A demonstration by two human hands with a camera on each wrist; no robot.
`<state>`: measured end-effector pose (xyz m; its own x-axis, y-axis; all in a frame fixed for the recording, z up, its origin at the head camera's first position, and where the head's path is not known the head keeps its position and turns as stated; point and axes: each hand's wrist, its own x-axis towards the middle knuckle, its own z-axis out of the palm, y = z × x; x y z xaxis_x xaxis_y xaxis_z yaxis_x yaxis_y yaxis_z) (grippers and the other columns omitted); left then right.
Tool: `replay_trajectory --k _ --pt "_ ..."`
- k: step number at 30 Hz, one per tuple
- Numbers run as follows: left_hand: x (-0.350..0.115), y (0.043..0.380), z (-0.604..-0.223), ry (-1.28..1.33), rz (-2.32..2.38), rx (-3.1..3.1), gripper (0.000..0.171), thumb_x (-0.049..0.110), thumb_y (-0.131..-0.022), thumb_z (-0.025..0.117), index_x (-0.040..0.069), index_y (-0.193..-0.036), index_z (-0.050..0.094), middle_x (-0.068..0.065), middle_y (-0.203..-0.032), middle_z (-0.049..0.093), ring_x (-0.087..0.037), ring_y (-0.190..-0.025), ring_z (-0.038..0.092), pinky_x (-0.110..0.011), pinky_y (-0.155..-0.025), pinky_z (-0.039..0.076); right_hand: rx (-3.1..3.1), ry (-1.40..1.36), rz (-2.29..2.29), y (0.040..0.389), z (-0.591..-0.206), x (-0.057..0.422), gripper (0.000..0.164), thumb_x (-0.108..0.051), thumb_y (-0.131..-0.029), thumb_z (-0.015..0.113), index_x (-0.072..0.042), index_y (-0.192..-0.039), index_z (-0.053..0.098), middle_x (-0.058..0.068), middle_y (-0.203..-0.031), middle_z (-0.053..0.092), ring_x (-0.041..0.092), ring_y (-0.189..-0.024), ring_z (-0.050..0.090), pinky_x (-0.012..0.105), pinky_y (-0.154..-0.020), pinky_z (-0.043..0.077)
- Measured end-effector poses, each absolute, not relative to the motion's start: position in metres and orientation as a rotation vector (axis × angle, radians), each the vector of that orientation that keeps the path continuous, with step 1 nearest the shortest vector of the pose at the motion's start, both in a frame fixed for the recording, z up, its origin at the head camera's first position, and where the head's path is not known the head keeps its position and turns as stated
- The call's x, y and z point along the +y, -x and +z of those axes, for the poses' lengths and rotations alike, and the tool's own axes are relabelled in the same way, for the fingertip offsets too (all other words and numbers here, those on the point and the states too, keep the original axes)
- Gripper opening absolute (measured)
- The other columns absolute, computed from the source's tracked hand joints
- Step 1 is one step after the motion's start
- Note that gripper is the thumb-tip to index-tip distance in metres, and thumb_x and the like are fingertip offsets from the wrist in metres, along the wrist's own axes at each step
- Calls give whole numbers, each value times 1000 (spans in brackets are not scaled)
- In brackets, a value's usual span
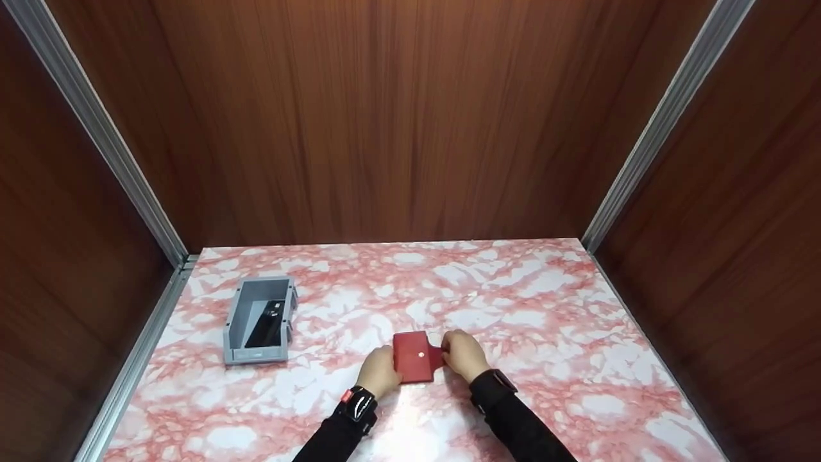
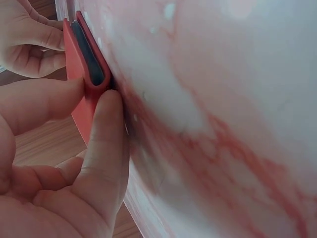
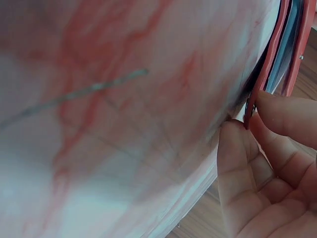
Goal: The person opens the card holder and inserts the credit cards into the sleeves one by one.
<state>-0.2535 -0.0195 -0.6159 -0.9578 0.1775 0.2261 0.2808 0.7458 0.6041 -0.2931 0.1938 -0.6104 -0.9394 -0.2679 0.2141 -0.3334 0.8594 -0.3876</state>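
A red card wallet (image 1: pixel 410 366) with a small round snap (image 1: pixel 421 354) on its cover lies between both hands, low over the table. Its folded spine faces left, with dark inner leaves showing between the red covers in the left wrist view. My left hand (image 1: pixel 378 372) pinches that spine between thumb (image 2: pixel 54 101) and fingers. On the other side, the strap tab (image 1: pixel 436 358) sticks out from the wallet to the right, unfastened. My right hand (image 1: pixel 467 354) pinches the tab's end between thumb (image 3: pixel 290 116) and index finger, the other fingers curled.
A grey open-front bin (image 1: pixel 256 355) stands to the left on the red-and-white marbled table (image 1: pixel 526 398), holding a black item (image 1: pixel 264 327). Dark wood panels (image 1: pixel 385 128) close off the back and both sides, with metal rails (image 1: pixel 667 122) at the corners.
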Motion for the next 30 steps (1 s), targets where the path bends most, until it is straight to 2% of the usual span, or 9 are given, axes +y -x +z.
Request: replay_trajectory --k 4,11,16,21,25,30 --pt "-20 254 -613 351 -1003 -2795 27 1 -66 79 -2 -82 58 -11 -74 57 -32 -73 60 -47 -69 50 -2879 -471 617 292 -610 193 20 0 -72 79 -7 -72 60 2 -73 50 24 -68 56 40 -65 49" --pt "-15 255 -606 361 -969 -2810 31 4 -70 81 -6 -93 63 -13 -83 61 -32 -84 61 -45 -79 51 -2848 -491 604 291 -610 193 19 0 -71 80 -6 -73 62 2 -73 50 26 -68 57 41 -65 49" --pt "-10 254 -599 394 -955 -2752 22 5 -73 78 -2 -83 60 -9 -77 56 -29 -75 59 -44 -72 50 -2849 -501 605 291 -610 191 18 0 -71 79 -5 -74 62 2 -74 51 26 -68 58 41 -66 50" --pt "1 252 -592 428 -899 -2705 22 10 -76 77 0 -82 58 -10 -79 55 -30 -73 59 -44 -71 51 -2868 -476 601 292 -612 191 18 0 -72 80 -4 -74 62 4 -74 51 27 -69 58 41 -66 50" --pt "12 251 -590 461 -791 -2668 28 16 -76 79 -1 -85 59 -13 -84 56 -31 -76 61 -43 -72 52 -2859 -473 601 293 -612 192 19 -1 -72 80 -5 -73 62 4 -73 51 26 -68 58 41 -65 50" --pt "26 250 -593 479 -620 -2621 45 28 -69 84 -4 -91 61 -15 -90 55 -32 -83 57 -40 -76 51 -2845 -488 615 293 -613 192 19 -1 -72 80 -5 -72 61 3 -72 50 26 -66 56 41 -64 49"
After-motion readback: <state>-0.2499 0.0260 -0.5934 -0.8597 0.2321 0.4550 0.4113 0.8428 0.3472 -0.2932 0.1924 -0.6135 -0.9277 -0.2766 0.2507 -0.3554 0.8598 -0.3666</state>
